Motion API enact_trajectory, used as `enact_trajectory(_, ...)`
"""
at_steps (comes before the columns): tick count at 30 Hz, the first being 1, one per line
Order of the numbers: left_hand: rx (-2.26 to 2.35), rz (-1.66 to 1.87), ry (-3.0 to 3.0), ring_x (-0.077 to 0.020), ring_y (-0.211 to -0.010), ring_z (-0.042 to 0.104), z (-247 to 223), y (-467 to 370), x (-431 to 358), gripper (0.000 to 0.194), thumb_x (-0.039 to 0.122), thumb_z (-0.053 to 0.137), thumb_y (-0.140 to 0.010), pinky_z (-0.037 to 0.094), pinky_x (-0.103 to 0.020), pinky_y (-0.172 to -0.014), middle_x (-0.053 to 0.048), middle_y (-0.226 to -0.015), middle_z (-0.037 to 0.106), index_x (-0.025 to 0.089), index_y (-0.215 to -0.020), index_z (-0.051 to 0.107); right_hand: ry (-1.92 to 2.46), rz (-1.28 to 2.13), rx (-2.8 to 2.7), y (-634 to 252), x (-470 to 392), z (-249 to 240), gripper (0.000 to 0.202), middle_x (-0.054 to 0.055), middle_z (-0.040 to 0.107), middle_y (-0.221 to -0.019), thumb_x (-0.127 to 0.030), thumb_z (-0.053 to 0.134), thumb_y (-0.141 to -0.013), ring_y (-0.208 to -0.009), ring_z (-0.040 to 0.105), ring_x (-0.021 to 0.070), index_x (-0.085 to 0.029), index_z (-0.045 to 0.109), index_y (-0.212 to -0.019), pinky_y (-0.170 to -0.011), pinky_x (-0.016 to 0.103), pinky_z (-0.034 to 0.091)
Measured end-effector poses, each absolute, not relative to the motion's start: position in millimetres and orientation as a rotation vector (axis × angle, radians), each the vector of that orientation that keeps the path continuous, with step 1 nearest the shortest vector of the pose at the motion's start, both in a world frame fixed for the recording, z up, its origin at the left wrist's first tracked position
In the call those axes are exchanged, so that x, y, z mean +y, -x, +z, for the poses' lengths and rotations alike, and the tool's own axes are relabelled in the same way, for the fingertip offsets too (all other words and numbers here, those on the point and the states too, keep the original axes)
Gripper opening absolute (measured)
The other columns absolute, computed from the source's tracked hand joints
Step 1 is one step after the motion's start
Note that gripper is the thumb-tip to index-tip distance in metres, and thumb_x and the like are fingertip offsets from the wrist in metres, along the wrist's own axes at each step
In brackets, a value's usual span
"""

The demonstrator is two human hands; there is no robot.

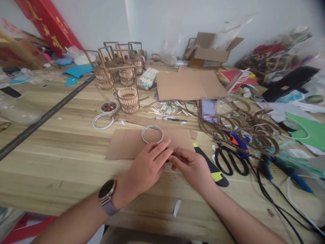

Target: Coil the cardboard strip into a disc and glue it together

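My left hand (151, 161), with a watch on its wrist, lies palm down over the near right part of a cardboard sheet (127, 142). Beside it, my right hand (191, 164) has its fingers pinched together. The fingertips of both hands meet around a small dark piece, mostly hidden, that I cannot make out. A white-edged ring (144, 136) lies on the cardboard just beyond my left fingers. Behind the sheet is a pen (170, 119). A black and yellow tool (207, 162) lies by my right hand.
Black-handled scissors (223, 164), a blue glue gun (238, 144), curled brown strips (264, 142) and cables are at the right. Small stick baskets (128, 100), a bowl of brown balls (108, 107) and another ring (96, 122) stand at the back left. A cardboard box (208, 56) is behind.
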State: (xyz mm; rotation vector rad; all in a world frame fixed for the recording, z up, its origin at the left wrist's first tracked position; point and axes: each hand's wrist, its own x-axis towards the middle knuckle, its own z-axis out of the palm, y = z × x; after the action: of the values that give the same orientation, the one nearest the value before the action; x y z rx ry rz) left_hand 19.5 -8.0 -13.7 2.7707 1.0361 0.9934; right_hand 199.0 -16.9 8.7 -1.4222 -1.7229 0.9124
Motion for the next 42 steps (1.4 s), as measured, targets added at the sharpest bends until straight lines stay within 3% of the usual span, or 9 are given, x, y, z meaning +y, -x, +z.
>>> enact_trajectory(9,1.074,1.026,-2.616,-0.0289,-0.127,0.056,-16.5,-19.7,-7.2,0.058,0.010,0.053,-0.093,0.053,-0.046,-0.102,-0.020,-0.138,0.058,0.013,-0.147,0.030,1.488,1.012,-1.646,-197.2,-16.9,4.4,0.036,-0.002,0.055,-0.047,-0.041,0.059,-0.081,-0.045,0.045,0.0112,-0.021,0.051,-0.052,-0.043,0.023,0.032)
enact_trajectory(15,1.166,1.006,-2.573,-0.0298,-0.118,0.063,-21.4,-20.4,-11.6,0.048,0.015,0.060,-0.091,0.056,-0.046,-0.098,-0.018,-0.127,0.065,0.015,-0.136,0.044,1.455,0.876,-1.710,-193.8,-18.6,-3.3,0.039,-0.005,0.042,-0.048,-0.040,0.061,-0.082,-0.047,0.039,0.0103,-0.021,0.046,-0.051,-0.045,0.023,0.028)
enact_trajectory(17,1.146,1.004,-2.531,-0.0295,-0.118,0.063,-19.7,-18.4,-9.6,0.046,0.011,0.059,-0.089,0.055,-0.047,-0.099,-0.016,-0.126,0.066,0.016,-0.133,0.047,1.417,0.859,-1.785,-195.4,-17.7,-2.0,0.038,-0.005,0.047,-0.050,-0.040,0.061,-0.084,-0.049,0.043,0.0109,-0.021,0.050,-0.053,-0.046,0.023,0.030)
enact_trajectory(21,1.278,1.035,-2.266,-0.0268,-0.112,0.066,-8.2,-6.4,2.3,0.044,0.012,0.061,-0.084,0.055,-0.043,-0.097,-0.012,-0.123,0.069,0.019,-0.127,0.054,1.321,0.804,-2.020,-204.9,-6.0,6.3,0.020,0.001,0.069,-0.073,-0.035,0.058,-0.092,-0.064,0.061,0.0159,-0.021,0.072,-0.086,-0.057,0.025,0.042)
enact_trajectory(24,1.418,1.059,-2.037,-0.0261,-0.110,0.067,2.8,5.3,13.4,0.043,0.020,0.063,-0.083,0.054,-0.043,-0.097,-0.010,-0.122,0.069,0.020,-0.126,0.057,1.375,0.496,-2.242,-207.0,13.9,9.5,0.023,0.008,0.071,-0.092,-0.022,0.053,-0.095,-0.082,0.065,0.0207,-0.020,0.072,-0.108,-0.070,0.029,0.046)
enact_trajectory(29,1.405,1.048,-1.966,-0.0248,-0.107,0.066,12.1,15.1,20.1,0.041,0.024,0.064,-0.082,0.055,-0.040,-0.095,-0.010,-0.118,0.070,0.018,-0.123,0.059,1.403,0.125,-2.560,-184.0,46.0,4.1,0.018,0.012,0.066,-0.121,-0.021,0.062,-0.090,-0.112,0.055,0.0296,-0.021,0.073,-0.105,-0.092,0.042,0.040)
enact_trajectory(33,1.243,1.010,-2.181,-0.0268,-0.118,0.061,12.2,18.2,19.0,0.040,0.022,0.062,-0.083,0.048,-0.047,-0.104,-0.011,-0.126,0.066,0.020,-0.123,0.059,1.293,0.157,-2.606,-174.4,53.9,0.3,0.021,0.010,0.066,-0.120,-0.013,0.060,-0.090,-0.116,0.052,0.0275,-0.022,0.072,-0.105,-0.097,0.044,0.037)
enact_trajectory(37,1.105,0.730,-2.455,-0.0360,-0.131,0.047,11.0,16.3,16.0,0.039,0.022,0.073,-0.072,0.043,-0.055,-0.108,-0.015,-0.135,0.060,0.018,-0.110,0.067,1.194,-0.032,-2.486,-190.3,44.9,2.1,0.014,0.010,0.065,-0.125,-0.015,0.062,-0.089,-0.121,0.049,0.0302,-0.023,0.071,-0.095,-0.097,0.047,0.039)
enact_trajectory(42,0.910,0.501,-2.502,-0.0302,-0.111,0.061,11.4,5.4,6.9,0.041,0.022,0.078,-0.068,0.052,-0.046,-0.098,-0.012,-0.122,0.068,0.016,-0.108,0.068,1.066,-0.057,-2.367,-213.5,20.6,4.5,0.022,0.012,0.061,-0.131,-0.012,0.052,-0.093,-0.127,0.047,0.0308,-0.024,0.068,-0.101,-0.101,0.051,0.040)
